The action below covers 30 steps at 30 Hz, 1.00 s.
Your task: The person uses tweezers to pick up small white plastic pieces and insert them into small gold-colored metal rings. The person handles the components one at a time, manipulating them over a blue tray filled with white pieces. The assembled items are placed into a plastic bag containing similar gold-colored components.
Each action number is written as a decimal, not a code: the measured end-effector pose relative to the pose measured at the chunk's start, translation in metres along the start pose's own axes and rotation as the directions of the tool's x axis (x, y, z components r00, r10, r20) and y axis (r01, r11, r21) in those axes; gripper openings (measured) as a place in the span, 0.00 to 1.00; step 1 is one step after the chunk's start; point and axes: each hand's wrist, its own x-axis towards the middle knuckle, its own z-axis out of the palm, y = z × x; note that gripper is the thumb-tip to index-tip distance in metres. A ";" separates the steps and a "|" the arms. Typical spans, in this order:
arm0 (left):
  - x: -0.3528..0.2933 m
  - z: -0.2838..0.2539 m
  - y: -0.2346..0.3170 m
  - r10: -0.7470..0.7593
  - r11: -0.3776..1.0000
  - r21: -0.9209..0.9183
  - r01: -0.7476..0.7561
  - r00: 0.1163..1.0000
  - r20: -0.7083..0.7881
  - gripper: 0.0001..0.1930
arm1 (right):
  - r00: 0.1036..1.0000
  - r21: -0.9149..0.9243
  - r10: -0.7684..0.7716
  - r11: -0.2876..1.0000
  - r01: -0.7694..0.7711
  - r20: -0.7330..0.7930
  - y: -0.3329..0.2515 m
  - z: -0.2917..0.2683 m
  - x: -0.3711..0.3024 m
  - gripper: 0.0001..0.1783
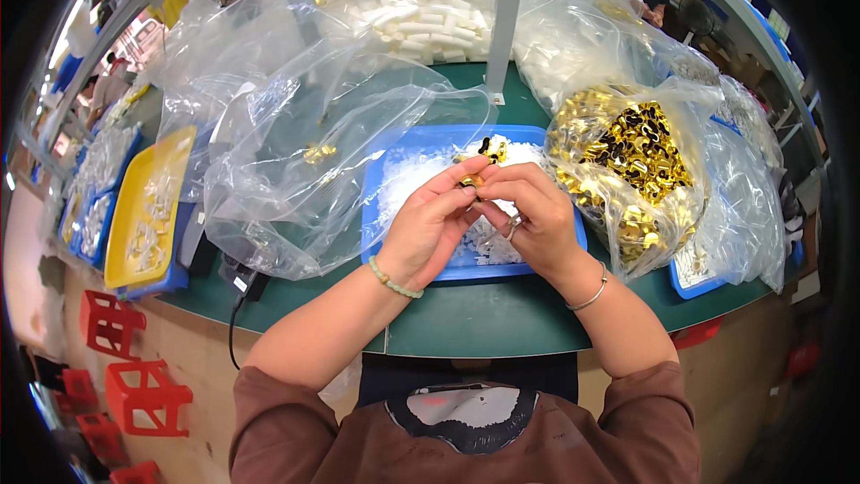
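Both my hands meet above a blue tray [475, 271] that holds many small white pieces [408, 181]. Between the fingertips of my left hand [428, 220] is a small shiny gold part [468, 182], its exact kind too small to make out. The fingers of my right hand [535, 213] pinch at the same gold part from the other side. A few more gold and black parts [491, 149] lie on the white pieces just beyond my fingertips. Right of the tray, a clear plastic bag [627, 179] stands open, full of shiny gold parts.
A mostly transparent bag [278, 170] with a few gold parts lies left of the tray. A yellow tray [148, 224] stands further left. White cylinders [430, 27] fill a bag at the back, beside a grey post [506, 27]. Red stools [148, 397] stand on the floor.
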 end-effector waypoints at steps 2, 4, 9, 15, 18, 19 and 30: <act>-0.001 0.004 0.002 -0.028 0.999 -0.028 0.028 0.999 -0.019 0.20 | 1.000 -0.011 -0.008 1.000 0.008 0.015 0.001 0.000 -0.001 0.11; -0.001 0.005 0.003 -0.021 0.999 -0.048 0.020 0.999 -0.034 0.20 | 0.999 -0.012 -0.008 1.000 0.009 0.040 0.001 0.001 -0.003 0.11; -0.001 0.006 0.005 -0.027 1.000 -0.001 0.027 0.999 -0.032 0.21 | 0.998 -0.015 0.013 1.000 -0.012 0.054 -0.004 -0.001 -0.002 0.10; -0.003 0.010 0.004 0.068 0.977 0.206 -0.057 0.997 -0.048 0.20 | 0.991 0.000 0.108 0.994 -0.108 0.077 -0.008 -0.008 0.002 0.11; -0.003 0.008 0.002 0.090 0.951 0.302 -0.062 0.993 -0.079 0.18 | 0.989 -0.013 0.124 0.992 -0.123 0.083 -0.008 -0.009 0.001 0.11; -0.003 0.007 0.003 0.089 0.940 0.337 -0.052 0.992 -0.095 0.18 | 0.989 -0.018 0.120 0.993 -0.119 0.081 -0.008 -0.009 0.002 0.11; 0.002 -0.002 -0.002 0.156 0.857 0.502 -0.111 0.987 -0.048 0.18 | 0.992 -0.011 0.111 0.994 -0.111 0.065 -0.006 -0.015 0.002 0.11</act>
